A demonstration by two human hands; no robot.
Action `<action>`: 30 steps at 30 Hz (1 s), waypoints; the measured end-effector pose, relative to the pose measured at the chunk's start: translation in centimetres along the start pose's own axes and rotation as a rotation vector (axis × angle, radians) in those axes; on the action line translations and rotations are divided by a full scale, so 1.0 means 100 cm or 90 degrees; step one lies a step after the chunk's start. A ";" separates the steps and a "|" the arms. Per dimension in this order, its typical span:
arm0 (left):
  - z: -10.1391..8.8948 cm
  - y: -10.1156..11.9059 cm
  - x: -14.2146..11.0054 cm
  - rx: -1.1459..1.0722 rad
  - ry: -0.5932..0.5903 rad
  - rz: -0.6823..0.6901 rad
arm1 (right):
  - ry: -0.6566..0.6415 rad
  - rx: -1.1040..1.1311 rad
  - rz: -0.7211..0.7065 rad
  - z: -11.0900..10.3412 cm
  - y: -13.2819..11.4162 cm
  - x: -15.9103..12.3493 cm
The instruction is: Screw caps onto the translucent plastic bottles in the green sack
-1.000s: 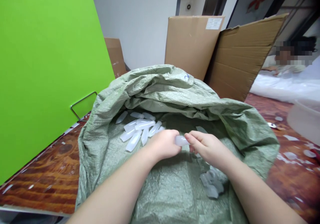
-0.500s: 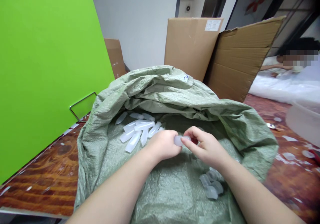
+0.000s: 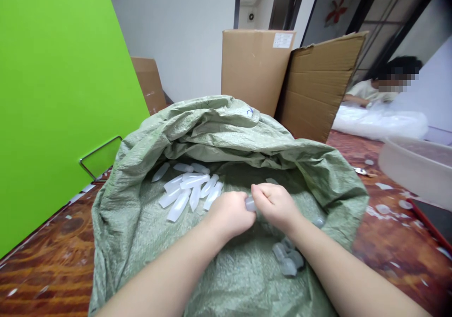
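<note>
Left hand (image 3: 233, 215) and right hand (image 3: 277, 206) pinch a milky piece (image 3: 250, 204) over a crinkled green sack (image 3: 208, 119)

Curled fingers hide its ends; only a short, smooth, translucent middle shows; slender, tapered pale pieces (image 3: 192, 181) lie heaped to the left; stubby greyish pieces (image 3: 287, 259) cluster beside the right forearm (image 3: 339, 265), their outlines hard to separate.

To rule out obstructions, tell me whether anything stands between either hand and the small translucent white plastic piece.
Nothing visible does: the left hand and the right hand hold opposite ends of the translucent white plastic piece. The crumpled green sack lies beneath, not between.
</note>
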State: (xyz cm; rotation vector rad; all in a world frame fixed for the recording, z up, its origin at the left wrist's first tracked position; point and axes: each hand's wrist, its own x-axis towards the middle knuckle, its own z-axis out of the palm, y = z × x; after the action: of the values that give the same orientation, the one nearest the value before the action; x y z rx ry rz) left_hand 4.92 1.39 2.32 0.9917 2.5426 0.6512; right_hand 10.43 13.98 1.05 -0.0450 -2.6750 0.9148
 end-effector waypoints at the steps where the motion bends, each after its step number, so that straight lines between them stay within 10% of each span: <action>1: 0.000 0.001 0.001 0.051 0.028 0.002 | -0.021 0.032 0.037 0.002 0.001 0.001; 8: -0.030 -0.014 0.007 0.282 0.242 -0.121 | 0.013 0.038 0.218 -0.027 0.030 0.006; 12: -0.046 -0.043 0.011 0.375 0.375 -0.264 | -0.115 -0.220 0.367 -0.048 0.061 0.006; 16: -0.045 -0.061 0.018 0.435 0.389 -0.315 | -0.203 -0.289 0.331 -0.045 0.064 0.003; 21: -0.027 -0.043 0.019 0.395 0.434 -0.115 | -0.147 -0.246 0.320 -0.045 0.054 0.003; 30: 0.007 -0.024 0.014 0.266 0.172 0.274 | -0.176 -0.317 0.231 -0.016 0.061 0.006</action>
State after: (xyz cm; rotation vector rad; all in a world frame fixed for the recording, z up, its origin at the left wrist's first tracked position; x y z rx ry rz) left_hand 2.94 1.01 0.33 1.7312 2.7860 0.3798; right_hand 9.88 19.85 -1.23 -0.5675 -3.1537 0.3324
